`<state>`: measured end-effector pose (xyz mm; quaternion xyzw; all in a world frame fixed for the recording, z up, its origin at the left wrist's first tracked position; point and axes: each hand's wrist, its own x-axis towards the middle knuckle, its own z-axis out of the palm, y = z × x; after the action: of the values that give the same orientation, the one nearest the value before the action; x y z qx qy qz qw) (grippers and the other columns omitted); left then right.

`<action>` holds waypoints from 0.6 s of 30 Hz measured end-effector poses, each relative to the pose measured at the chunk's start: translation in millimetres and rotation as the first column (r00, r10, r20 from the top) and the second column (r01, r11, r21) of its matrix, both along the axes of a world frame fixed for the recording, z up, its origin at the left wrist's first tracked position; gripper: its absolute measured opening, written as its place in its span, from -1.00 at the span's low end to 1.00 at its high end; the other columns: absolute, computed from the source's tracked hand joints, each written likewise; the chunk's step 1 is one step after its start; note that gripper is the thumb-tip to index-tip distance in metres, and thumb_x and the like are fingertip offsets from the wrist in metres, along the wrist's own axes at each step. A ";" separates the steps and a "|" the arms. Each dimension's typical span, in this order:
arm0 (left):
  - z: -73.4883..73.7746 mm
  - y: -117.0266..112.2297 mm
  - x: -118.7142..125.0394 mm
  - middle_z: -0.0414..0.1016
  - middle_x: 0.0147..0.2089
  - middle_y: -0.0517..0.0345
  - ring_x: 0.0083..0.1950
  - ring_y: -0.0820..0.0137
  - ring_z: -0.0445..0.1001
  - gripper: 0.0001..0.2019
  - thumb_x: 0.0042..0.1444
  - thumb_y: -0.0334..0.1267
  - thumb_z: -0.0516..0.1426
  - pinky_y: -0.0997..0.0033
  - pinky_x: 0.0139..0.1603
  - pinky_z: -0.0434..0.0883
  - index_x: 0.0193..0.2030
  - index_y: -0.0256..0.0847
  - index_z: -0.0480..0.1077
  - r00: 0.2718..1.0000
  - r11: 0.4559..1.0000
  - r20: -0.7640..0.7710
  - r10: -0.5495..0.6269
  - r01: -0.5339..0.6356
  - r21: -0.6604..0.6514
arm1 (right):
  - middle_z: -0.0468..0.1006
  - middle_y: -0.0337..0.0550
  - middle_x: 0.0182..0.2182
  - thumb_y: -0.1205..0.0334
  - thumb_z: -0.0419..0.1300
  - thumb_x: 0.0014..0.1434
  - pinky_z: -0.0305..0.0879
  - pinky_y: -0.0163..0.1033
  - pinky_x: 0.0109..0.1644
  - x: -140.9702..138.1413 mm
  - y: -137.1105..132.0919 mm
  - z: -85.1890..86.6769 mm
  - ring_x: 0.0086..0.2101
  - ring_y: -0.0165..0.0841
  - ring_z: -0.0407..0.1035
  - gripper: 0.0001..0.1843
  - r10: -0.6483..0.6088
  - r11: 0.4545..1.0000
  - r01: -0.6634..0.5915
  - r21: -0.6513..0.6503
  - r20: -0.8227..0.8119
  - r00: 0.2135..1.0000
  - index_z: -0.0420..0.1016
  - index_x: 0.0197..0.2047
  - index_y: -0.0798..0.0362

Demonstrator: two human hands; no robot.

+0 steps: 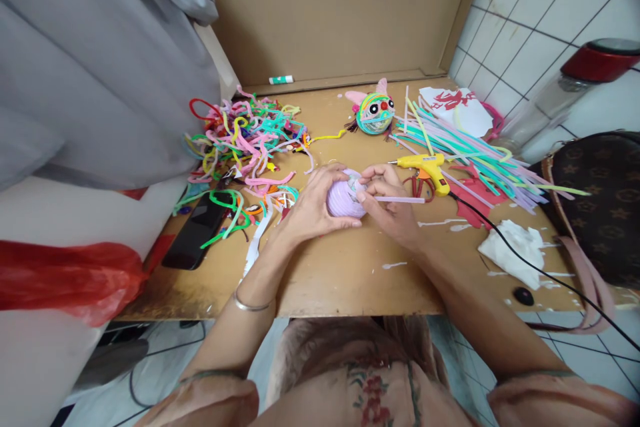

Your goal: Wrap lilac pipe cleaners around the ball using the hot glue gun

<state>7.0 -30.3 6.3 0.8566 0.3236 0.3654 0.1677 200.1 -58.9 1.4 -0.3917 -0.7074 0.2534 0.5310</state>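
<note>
The purple ball lies on the table, near the front edge and in the middle, between the two hands. The left hand is wrapped around its left side, with the fingers curled and pressed on it. The right hand has thumb and forefinger closed together on a pale fuzzy wire, just where it meets the top of the ball; the rest of the wire sticks out to the right.

To do this winding well, I think the left hand should hold the ball firmly and turn it slowly, while the right hand keeps the wire tight and lays each turn close beside the other, so no gap opens. The pinch should stay close to the ball.

Just behind the right hand lies a yellow glue gun, whose black cord runs over a white tissue. Further back sits a finished ball with eyes. To the left is a tangled heap of wires and a black phone; to the right is a bundle of straight wires.

The hands cover the spot where the wire joins the ball, so I cannot tell whether glue is there. The red thing beside the gun is partly hidden; maybe it is scissors. The cord leaves the picture at the lower right.
</note>
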 end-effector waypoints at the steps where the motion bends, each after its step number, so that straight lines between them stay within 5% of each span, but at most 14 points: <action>1: -1.7 -0.1 1.1 0.36 0.25 -0.20 0.32 0.01 0.33 -0.22 -0.17 0.24 0.36 -0.09 0.29 0.29 0.11 -0.14 0.27 1.000 1.000 0.004 0.006 -0.006 0.001 | 0.35 -0.12 -0.14 0.08 0.15 0.27 0.36 -0.06 0.03 0.0 0.3 0.3 -0.11 -0.30 0.36 -0.71 0.001 1.000 -0.001 0.005 -0.004 1.000 0.36 -0.46 0.02; 12: -12.9 0.5 7.5 0.38 0.21 -0.17 0.29 0.07 0.37 -0.36 -0.11 -0.04 0.35 0.00 0.27 0.33 0.06 -0.18 0.22 0.978 0.984 0.141 0.152 -0.136 -0.117 | 0.38 -0.07 -0.06 0.24 0.24 0.12 0.32 0.00 0.14 0.3 2.3 -1.9 0.01 -0.21 0.36 -0.90 0.003 0.990 -0.017 0.140 0.103 0.995 0.44 -0.24 -0.03; 16: -17.4 10.0 2.1 0.42 0.18 -0.09 0.19 0.13 0.46 -0.33 -0.19 -0.05 0.37 0.08 0.20 0.40 0.03 -0.17 0.21 0.939 0.941 0.225 0.261 -0.195 -0.277 | 0.44 -0.02 -0.04 0.23 0.15 0.15 0.28 0.05 0.16 19.1 13.5 -3.4 0.03 -0.14 0.35 -0.83 -0.284 0.948 0.242 0.207 0.210 0.935 0.46 -0.16 -0.02; 18: -18.5 14.7 -0.6 0.45 0.15 -0.07 0.16 0.13 0.48 -0.33 -0.22 -0.05 0.37 0.09 0.17 0.42 0.02 -0.17 0.21 0.929 0.920 0.253 0.270 -0.172 -0.352 | 0.47 0.07 -0.08 0.19 0.11 0.17 0.24 0.13 0.16 38.3 23.7 -4.9 0.02 -0.06 0.35 -0.79 -0.518 0.854 0.472 0.218 0.269 0.812 0.45 -0.14 0.04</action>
<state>6.4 -15.7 -12.1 0.7101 0.4458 0.4485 0.3096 238.4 -35.2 -3.5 -0.5595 -0.6728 -0.0111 0.4840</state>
